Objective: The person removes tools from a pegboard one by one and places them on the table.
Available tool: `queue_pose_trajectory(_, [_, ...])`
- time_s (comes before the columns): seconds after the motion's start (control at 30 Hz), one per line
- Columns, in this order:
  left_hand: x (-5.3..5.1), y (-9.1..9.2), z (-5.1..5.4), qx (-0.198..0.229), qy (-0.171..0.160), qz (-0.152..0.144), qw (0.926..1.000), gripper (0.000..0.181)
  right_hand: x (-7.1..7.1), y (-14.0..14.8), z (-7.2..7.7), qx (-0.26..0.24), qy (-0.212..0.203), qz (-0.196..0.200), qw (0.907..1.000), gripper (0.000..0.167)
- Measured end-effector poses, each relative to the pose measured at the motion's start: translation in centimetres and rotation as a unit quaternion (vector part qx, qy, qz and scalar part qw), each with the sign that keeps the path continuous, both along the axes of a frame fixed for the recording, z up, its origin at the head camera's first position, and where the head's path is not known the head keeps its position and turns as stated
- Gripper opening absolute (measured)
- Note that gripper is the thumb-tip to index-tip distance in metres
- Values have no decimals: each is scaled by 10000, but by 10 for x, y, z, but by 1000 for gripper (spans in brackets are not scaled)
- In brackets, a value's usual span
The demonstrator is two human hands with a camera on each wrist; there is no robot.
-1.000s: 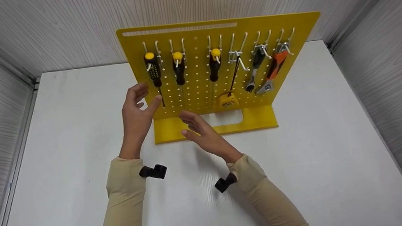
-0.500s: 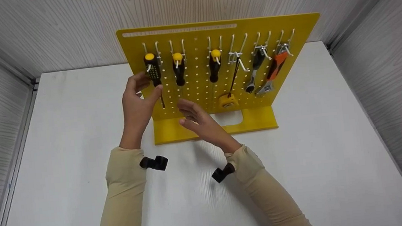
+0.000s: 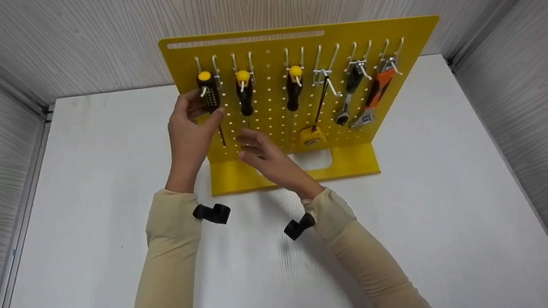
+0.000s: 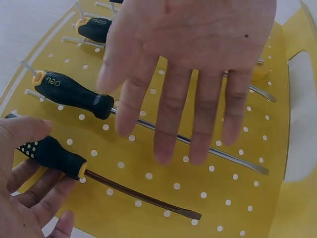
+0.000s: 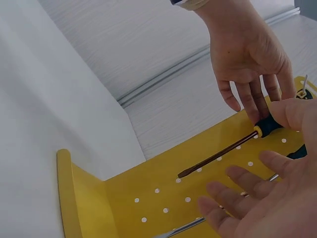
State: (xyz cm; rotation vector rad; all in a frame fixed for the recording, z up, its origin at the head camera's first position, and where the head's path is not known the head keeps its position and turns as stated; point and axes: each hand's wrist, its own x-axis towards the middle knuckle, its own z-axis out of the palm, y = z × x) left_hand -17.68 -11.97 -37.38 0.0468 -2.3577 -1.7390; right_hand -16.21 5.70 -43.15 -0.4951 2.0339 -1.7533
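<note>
My left hand (image 3: pixel 189 134) is at a flat-tip screwdriver (image 4: pixel 57 157) with a black handle dotted yellow, hanging leftmost on the yellow pegboard (image 3: pixel 271 124). In the left wrist view the thumb lies over the handle and the fingers curve behind it. The yellow end cap still sits in its hook. My right hand (image 3: pixel 270 162) hovers before the lower board, fingers extended and nothing held. In the left wrist view its palm partly covers the second screwdriver (image 4: pixel 74 94), whose handle is black with a yellow end.
Farther right on the board hang a third screwdriver (image 3: pixel 293 89), a yellow tape measure (image 3: pixel 312 136) on a black cord, a ratchet-like wrench (image 3: pixel 348 94) and an orange-handled adjustable wrench (image 3: pixel 374 94). White hooks (image 3: pixel 330 85) stick out toward me. The board's foot stands on a white table (image 3: pixel 440 208).
My left hand has moved up and closed its thumb and fingers about the leftmost screwdriver's handle. The right hand has risen slightly and shifted a little left. The tools hang as before.
</note>
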Motion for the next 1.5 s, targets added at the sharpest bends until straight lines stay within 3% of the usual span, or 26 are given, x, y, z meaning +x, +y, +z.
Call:
queue_pose_trajectory(0.6, [4, 3, 1, 273, -81, 140, 9995, 46, -6, -11, -9, -377, -82, -221, 9990, 50])
queue_pose_trajectory(1.0, [9, 3, 1, 350, -18, 129, 9993, 44, -8, -21, -22, -53, -165, -148, 9997, 54])
queue_pose_trajectory(1.5, [14, 1, 5, 416, -45, 64, 9991, 45, -5, -23, -22, 152, 93, -353, 9992, 37])
